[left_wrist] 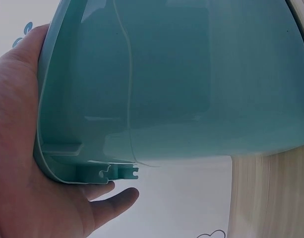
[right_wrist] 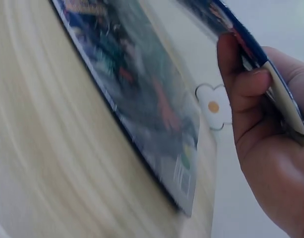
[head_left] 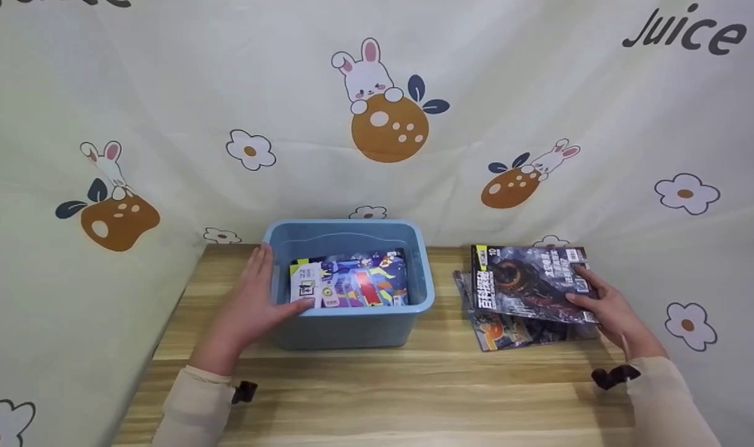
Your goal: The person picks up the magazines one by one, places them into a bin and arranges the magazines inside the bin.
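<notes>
A blue plastic bin [head_left: 345, 329] stands on the wooden table with colourful magazines [head_left: 367, 282] lying inside. My left hand [head_left: 249, 304] holds the bin's near left corner, thumb over the front rim and fingers along the outer left side. In the left wrist view the bin's outer wall [left_wrist: 166, 84] fills most of the picture. To the right, my right hand [head_left: 612, 313] pinches the right edge of a dark magazine [head_left: 525, 282], which the right wrist view shows lifted at that edge. Beneath it, other magazines [head_left: 504, 332] lie on the table.
The wooden table [head_left: 445, 397] runs up to a pale curtain [head_left: 277, 81] printed with rabbits, oranges and flowers, which hangs behind and on both sides. A strip of tabletop separates the bin from the magazine pile.
</notes>
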`<state>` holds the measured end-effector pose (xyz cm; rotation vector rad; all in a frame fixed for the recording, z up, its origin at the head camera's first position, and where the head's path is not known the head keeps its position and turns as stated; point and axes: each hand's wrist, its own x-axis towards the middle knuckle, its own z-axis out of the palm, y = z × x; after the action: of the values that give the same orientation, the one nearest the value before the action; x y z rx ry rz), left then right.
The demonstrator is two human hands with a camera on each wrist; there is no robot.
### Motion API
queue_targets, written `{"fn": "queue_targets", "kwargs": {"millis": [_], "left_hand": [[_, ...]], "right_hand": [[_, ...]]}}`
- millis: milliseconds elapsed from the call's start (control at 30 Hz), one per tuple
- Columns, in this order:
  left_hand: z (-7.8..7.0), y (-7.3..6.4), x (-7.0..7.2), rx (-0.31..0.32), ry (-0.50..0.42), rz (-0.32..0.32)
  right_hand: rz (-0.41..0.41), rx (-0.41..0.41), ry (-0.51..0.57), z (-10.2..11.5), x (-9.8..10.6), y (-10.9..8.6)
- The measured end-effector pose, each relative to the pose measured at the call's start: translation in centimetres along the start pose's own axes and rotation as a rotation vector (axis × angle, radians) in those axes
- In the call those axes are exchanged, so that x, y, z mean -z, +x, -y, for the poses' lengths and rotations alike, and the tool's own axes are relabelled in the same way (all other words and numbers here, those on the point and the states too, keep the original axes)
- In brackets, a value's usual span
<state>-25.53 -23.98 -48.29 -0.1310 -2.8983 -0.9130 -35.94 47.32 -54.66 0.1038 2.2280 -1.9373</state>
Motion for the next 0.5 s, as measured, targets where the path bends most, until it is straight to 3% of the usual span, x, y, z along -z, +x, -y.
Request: {"fn": "queue_targets", "kwargs": {"millis": [300, 500], "left_hand": [[-0.2, 0.0, 0.2, -0.007, 0.020, 0.004], [-0.1, 0.0, 0.1, 0.001, 0.028, 0.000]], "right_hand": [[-0.022, 0.078, 0.156, 2.1, -2.1, -0.8], [-0.021, 0.089, 0.196, 3.8, -3.7, -0.8]]}}
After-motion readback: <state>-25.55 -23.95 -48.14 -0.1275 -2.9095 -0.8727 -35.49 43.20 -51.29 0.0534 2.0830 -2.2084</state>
